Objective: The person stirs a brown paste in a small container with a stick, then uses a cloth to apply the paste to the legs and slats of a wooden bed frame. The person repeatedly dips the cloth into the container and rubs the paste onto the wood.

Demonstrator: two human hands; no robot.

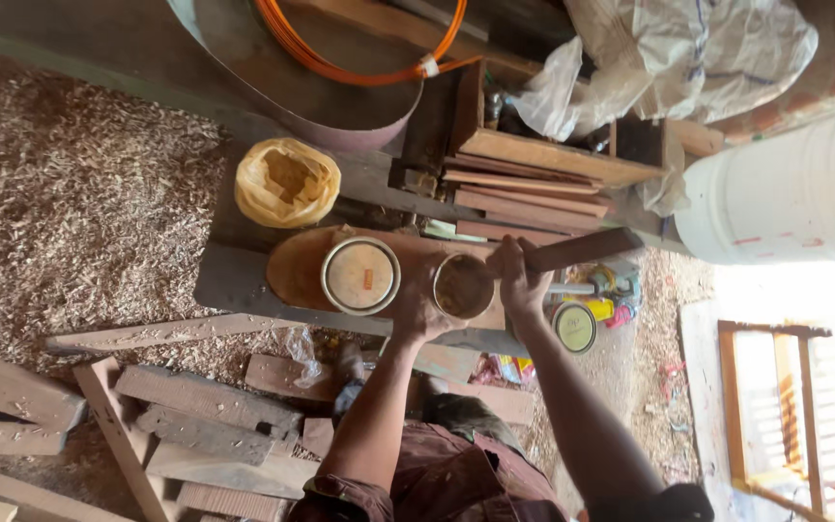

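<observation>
My left hand grips the side of an open round tin filled with brown paste, which stands on a flat oval wooden board. My right hand is closed around a dark wooden stick, whose near end sits at the tin's rim. To the left of the tin, on the same board, lies its round lid, pale inside with a small orange mark.
A yellow plastic bag sits behind the board on the dark bench. Stacked wooden slats, a white plastic drum, an orange hose, another small tin and loose planks on shavings surround me.
</observation>
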